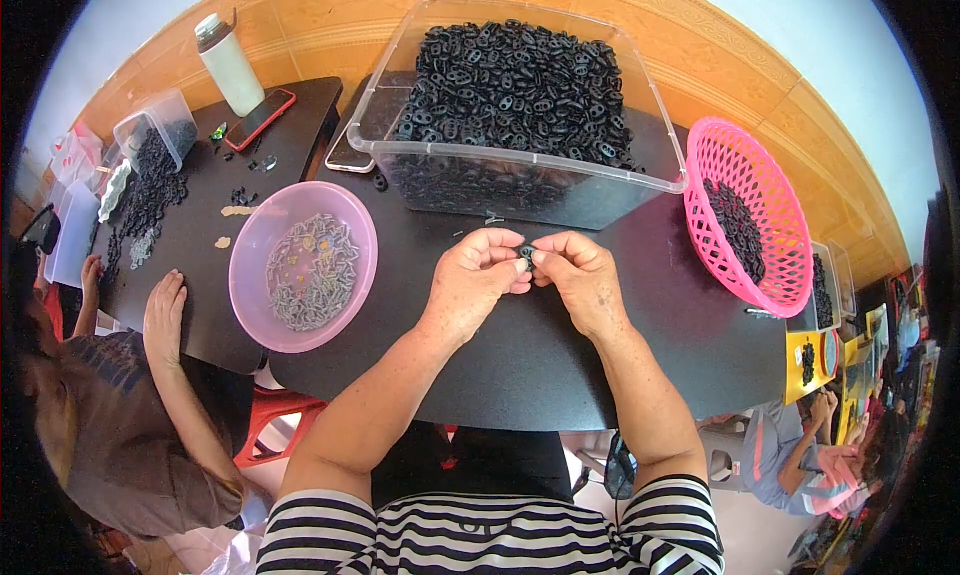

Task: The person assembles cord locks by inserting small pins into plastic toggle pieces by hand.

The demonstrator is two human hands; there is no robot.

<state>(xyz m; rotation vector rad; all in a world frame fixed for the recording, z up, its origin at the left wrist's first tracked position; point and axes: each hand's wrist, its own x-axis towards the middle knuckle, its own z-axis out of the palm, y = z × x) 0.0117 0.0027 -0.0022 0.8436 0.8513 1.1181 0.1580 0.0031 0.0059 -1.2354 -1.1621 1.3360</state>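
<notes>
In the head view, the left hand (476, 281) and right hand (580, 277) both pinch a small black piece (526, 254) between thumb and finger, over the middle of the tabletop (560, 385); it could slip and drop, I judge, since it offers so little to grip. Toward the far edge, a clear bin (520, 154) holds black links (520, 95); near the left edge, a bowl (367, 237) holds grey parts (315, 287); near the right edge, a pink basket (788, 225) holds dark parts (735, 230).

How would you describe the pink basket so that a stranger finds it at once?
Find the large clear bin on the dark table. Beside it, on the right, is the pink basket with black pieces inside. Its openwork lattice wall sets it apart from the solid-walled bin and lilac bowl.
</notes>
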